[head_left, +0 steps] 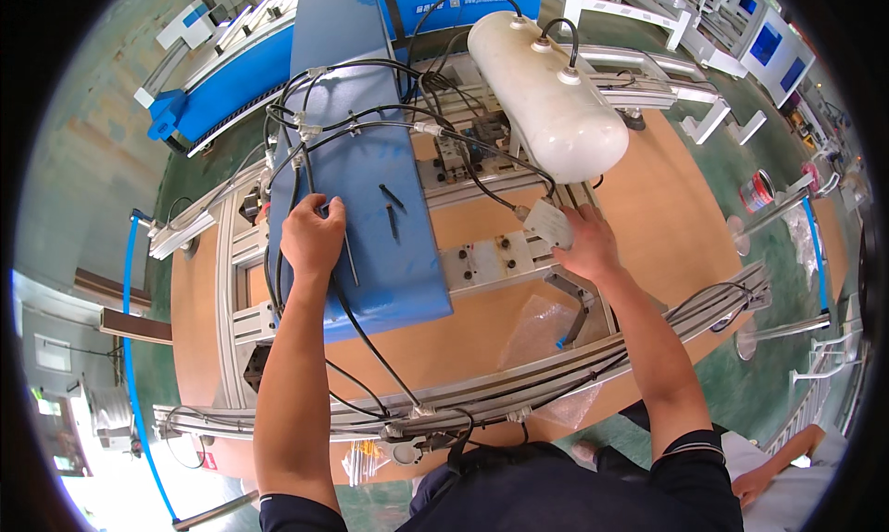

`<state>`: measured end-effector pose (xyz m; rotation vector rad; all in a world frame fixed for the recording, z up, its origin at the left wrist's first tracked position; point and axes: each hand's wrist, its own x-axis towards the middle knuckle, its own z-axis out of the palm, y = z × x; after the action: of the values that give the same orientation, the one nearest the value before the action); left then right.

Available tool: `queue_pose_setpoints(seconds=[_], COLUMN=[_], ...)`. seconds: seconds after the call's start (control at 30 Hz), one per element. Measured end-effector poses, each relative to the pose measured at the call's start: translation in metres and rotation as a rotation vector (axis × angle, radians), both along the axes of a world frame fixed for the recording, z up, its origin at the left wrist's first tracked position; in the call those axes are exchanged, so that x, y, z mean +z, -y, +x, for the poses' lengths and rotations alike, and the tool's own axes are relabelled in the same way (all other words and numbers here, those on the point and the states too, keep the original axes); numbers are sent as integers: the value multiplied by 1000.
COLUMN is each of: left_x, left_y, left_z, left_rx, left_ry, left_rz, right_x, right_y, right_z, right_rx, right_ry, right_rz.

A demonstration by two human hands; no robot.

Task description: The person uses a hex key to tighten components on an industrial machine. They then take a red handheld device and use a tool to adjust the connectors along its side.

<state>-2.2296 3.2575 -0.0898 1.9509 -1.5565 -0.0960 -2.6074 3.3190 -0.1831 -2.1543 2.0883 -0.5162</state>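
The right hand (591, 243) has fingers clamped on a flat white squarish block (548, 225), likely to steady it — six o'clock from the white cylindrical tank (556, 106). At nine o'clock, the left hand (313, 237) curls its fingers by a slim silvery metal rod (352, 263) — whether gripping, I cannot tell.

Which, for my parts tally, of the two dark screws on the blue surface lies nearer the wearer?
The lower screw, running nearly straight up the picture; the upper screw lies farther off, slanted more.
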Motion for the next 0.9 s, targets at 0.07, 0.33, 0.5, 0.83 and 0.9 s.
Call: queue_pose_setpoints(seconds=[0.07,0.33,0.5,0.83,0.9], left_x=[-1,-5,2,-5,-2], left_y=[1,4,2,-1,-1], left_z=[0,1,-5,4,3], left_rx=[0,-8,-9,-37,-51], left_ry=[14,48,59,91,100], left_rz=[-7,-52,-40,-60,-54], right_x=[-4,-5,-8,-24,-19], right_y=[-2,-23,-40,-127,-152], right_z=[1,8,4,49,73], right_rx=[-4,-31,-87,4,130], right_ry=[-24,-2,78,387,470], right_rz=[-18,27,3,-450,-396])
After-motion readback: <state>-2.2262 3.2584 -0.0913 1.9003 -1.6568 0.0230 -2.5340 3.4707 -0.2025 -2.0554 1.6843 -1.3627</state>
